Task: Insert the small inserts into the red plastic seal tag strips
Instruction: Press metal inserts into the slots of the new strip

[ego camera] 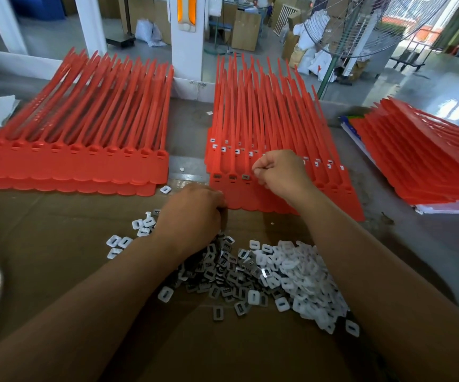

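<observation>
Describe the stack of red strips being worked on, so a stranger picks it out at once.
Three stacks of red strips lie across the table. Take the middle stack, under the right hand. Only it shows small white and grey inserts in its heads.

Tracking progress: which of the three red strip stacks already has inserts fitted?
The middle stack, under the right hand: small white and grey inserts sit in its heads. None show in the left stack or right stack.

The brown cardboard-covered worktop is viewed from head height, forward and downward, at close range; only one wide-angle view is given.
</observation>
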Demonstrator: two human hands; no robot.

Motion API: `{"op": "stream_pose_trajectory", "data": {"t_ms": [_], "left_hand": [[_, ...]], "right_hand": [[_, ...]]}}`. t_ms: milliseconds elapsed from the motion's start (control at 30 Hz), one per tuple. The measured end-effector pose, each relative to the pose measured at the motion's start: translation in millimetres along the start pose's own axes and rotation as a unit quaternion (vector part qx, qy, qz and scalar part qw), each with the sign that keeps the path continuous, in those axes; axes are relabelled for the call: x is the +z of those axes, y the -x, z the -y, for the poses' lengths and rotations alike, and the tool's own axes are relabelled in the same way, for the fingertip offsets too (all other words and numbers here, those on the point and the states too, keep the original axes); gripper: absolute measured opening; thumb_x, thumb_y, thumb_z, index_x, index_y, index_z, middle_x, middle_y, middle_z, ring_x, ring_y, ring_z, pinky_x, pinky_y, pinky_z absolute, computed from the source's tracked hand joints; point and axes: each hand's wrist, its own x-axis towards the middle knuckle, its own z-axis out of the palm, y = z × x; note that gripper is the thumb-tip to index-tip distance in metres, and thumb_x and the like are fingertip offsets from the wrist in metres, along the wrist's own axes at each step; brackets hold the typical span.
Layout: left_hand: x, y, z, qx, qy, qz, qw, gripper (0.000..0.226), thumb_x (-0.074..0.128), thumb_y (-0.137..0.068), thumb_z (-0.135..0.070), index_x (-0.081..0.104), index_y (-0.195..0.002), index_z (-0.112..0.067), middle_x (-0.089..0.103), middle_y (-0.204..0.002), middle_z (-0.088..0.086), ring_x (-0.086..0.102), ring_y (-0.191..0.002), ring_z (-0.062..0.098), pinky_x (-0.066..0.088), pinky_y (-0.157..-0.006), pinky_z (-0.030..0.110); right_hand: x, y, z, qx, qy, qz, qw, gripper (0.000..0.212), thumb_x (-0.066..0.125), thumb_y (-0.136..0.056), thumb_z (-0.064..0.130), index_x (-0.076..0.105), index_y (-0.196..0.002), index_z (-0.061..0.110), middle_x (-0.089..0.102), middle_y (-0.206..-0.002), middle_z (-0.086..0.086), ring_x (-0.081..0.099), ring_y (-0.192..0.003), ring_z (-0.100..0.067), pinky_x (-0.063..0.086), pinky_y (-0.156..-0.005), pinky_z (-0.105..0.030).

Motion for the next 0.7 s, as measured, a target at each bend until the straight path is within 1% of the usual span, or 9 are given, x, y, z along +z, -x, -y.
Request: {"op": "stream_pose_trajectory", "data": {"t_ms": [100,167,267,300,367,400,467,567,700], "left_hand": [[-0.3,-0.2,-0.4,0.002,0.002,-0.002,1.000,0.033,0.044,-0.079,-0.005,0.069,-0.099,-0.011,0.065,-0.109,0.009,0.058,-0.101,0.025,0.049,-0.082,0.040],[-0.7,-0.2,0.0,0.003,0.000,-0.001,1.000,0.032,0.044,-0.080,-0.005,0.069,-0.099,-0.011,0.065,-0.108,0.009,0.058,-0.100,0.025,0.049,-0.081,0.040],[-0.9,-0.2,0.2,0.006,0.000,-0.001,1.000,0.031,0.044,-0.080,-0.005,0.069,-0.098,-0.010,0.066,-0.107,0.009,0.058,-0.099,0.025,0.049,-0.081,0.040],[-0.9,-0.2,0.1,0.007,0.000,-0.002,1.000,0.031,0.044,-0.080,-0.005,0.070,-0.097,-0.010,0.066,-0.107,0.009,0.058,-0.099,0.025,0.049,-0.081,0.040],[-0.8,-0.5,0.5,0.008,-0.002,-0.004,1.000,0.031,0.044,-0.079,-0.005,0.069,-0.097,-0.009,0.066,-0.107,0.009,0.059,-0.098,0.025,0.049,-0.080,0.039],[-0.7,-0.6,0.8,0.007,-0.002,-0.005,1.000,0.030,0.044,-0.079,-0.005,0.069,-0.096,-0.009,0.066,-0.106,0.009,0.059,-0.098,0.025,0.049,-0.080,0.039],[-0.3,-0.8,0.9,0.007,-0.002,-0.005,1.000,0.031,0.044,-0.079,-0.005,0.069,-0.096,-0.009,0.066,-0.106,0.009,0.059,-0.097,0.025,0.048,-0.079,0.039],[0.2,-0.7,1.1,0.008,-0.001,-0.005,1.000,0.031,0.044,-0.079,-0.005,0.070,-0.096,-0.009,0.066,-0.106,0.009,0.058,-0.098,0.025,0.048,-0.080,0.039],[0.4,-0.1,2.1,0.006,-0.001,-0.002,1.000,0.031,0.045,-0.079,-0.005,0.070,-0.097,-0.009,0.066,-0.106,0.010,0.057,-0.100,0.026,0.048,-0.082,0.040]], "right_hand": [[1.9,-0.4,-0.5,-0.011,0.005,-0.003,1.000,0.011,0.059,-0.084,0.003,0.070,-0.087,0.007,0.064,-0.081,0.000,0.057,-0.082,-0.012,0.049,-0.088,-0.033],[3.1,-0.8,0.7,-0.026,0.013,-0.010,1.000,0.011,0.065,-0.082,0.007,0.071,-0.091,0.008,0.068,-0.091,-0.003,0.058,-0.086,-0.010,0.046,-0.085,-0.025],[5.9,-2.4,1.2,-0.027,0.014,-0.009,0.999,0.013,0.070,-0.078,0.010,0.071,-0.091,0.011,0.067,-0.089,0.000,0.059,-0.085,-0.008,0.042,-0.076,-0.018],[6.8,-2.6,1.2,-0.028,0.013,-0.007,0.999,0.014,0.071,-0.077,0.010,0.071,-0.091,0.011,0.067,-0.089,0.000,0.060,-0.085,-0.009,0.043,-0.076,-0.018],[8.7,-2.3,1.6,-0.037,0.018,0.001,0.999,0.018,0.072,-0.076,0.010,0.072,-0.094,0.010,0.070,-0.095,-0.004,0.063,-0.091,-0.013,0.047,-0.084,-0.024],[9.2,-2.1,2.0,-0.042,0.024,0.004,0.999,0.019,0.072,-0.076,0.010,0.072,-0.095,0.009,0.070,-0.099,-0.006,0.063,-0.094,-0.015,0.048,-0.089,-0.028],[9.5,-1.7,2.7,-0.051,0.046,0.009,0.998,0.019,0.070,-0.078,0.012,0.072,-0.097,0.010,0.070,-0.102,-0.006,0.063,-0.098,-0.016,0.047,-0.093,-0.033],[10.4,-2.3,3.6,-0.056,0.071,0.009,0.996,0.015,0.070,-0.079,0.012,0.073,-0.093,0.013,0.070,-0.101,-0.003,0.062,-0.098,-0.015,0.047,-0.093,-0.032],[12.8,-4.3,4.8,-0.045,0.073,0.013,0.996,0.009,0.070,-0.078,0.011,0.072,-0.084,0.017,0.070,-0.094,0.001,0.062,-0.094,-0.015,0.048,-0.089,-0.033]]}}
